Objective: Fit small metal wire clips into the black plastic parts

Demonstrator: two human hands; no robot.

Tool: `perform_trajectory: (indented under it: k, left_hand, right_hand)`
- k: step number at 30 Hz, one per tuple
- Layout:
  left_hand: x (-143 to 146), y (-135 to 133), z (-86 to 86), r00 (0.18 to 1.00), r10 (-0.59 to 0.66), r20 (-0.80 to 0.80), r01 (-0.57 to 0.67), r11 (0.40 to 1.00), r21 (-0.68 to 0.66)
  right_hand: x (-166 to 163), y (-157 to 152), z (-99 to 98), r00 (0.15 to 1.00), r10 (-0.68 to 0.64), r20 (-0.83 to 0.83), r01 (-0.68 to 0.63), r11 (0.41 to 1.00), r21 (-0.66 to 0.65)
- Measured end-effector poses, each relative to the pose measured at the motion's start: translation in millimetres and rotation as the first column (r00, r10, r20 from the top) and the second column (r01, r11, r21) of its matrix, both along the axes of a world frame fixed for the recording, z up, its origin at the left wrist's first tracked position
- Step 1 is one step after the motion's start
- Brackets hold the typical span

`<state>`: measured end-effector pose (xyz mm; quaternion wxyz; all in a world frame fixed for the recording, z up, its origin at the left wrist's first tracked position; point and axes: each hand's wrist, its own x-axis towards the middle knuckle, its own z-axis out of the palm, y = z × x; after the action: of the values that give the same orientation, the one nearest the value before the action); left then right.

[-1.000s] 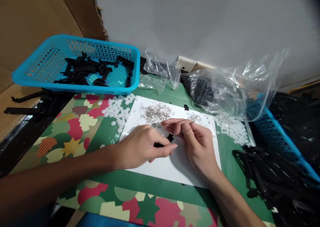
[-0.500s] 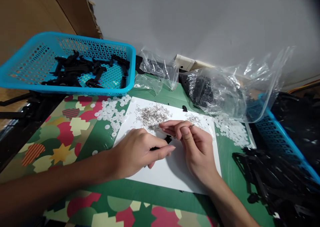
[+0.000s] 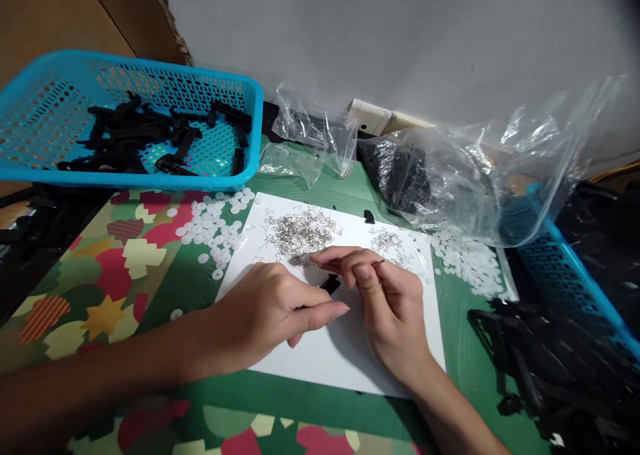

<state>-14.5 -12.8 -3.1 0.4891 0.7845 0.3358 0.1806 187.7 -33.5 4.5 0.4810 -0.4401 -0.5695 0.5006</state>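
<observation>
My left hand (image 3: 280,315) is closed around a black plastic part (image 3: 330,285), most of which the fingers hide; its end sticks out beyond them. Facing it, my right hand (image 3: 387,301) has thumb and index finger pinched on what looks like a thin wire piece (image 3: 379,263). Both hands hover over a white sheet (image 3: 315,361). Beyond them on the sheet lies a large heap of small bent wire pieces (image 3: 300,231), with a smaller pile (image 3: 387,239) to its right. A small black piece (image 3: 369,216) rests near the sheet's far edge.
A blue basket (image 3: 254,135) with black parts stands at the back left. White plastic discs lie left (image 3: 213,231) and right (image 3: 470,265) of the sheet. Clear plastic bags (image 3: 450,181) stand behind. Black parts (image 3: 550,368) are heaped at right beside another blue basket (image 3: 590,275).
The view has shifted slightly. The black part's end shows more clearly beyond my left fingers. Both hands keep nearly the same pose and their grip.
</observation>
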Motion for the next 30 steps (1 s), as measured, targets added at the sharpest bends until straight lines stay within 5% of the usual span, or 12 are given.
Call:
perform_trajectory:
  k: [9,16,30]
  left_hand:
    - [0.8,0.1,-1.6,0.999,0.038,0.021,-0.038,0.999,0.038]
    - [1.7,1.5,2.3,1.0,-0.014,0.007,0.014,0.999,0.037]
    - [0.2,2.5,2.7,0.999,-0.024,0.027,0.023,0.999,0.022]
  right_hand:
    - [-1.7,-1.6,4.5,1.0,-0.011,0.023,0.011,1.0,-0.013]
    - [-2.8,-2.0,0.3,0.988,-0.103,-0.112,0.106,0.994,0.024]
    - [-1.3,2.4,-2.6,0.989,-0.029,-0.144,0.016,0.996,-0.09]
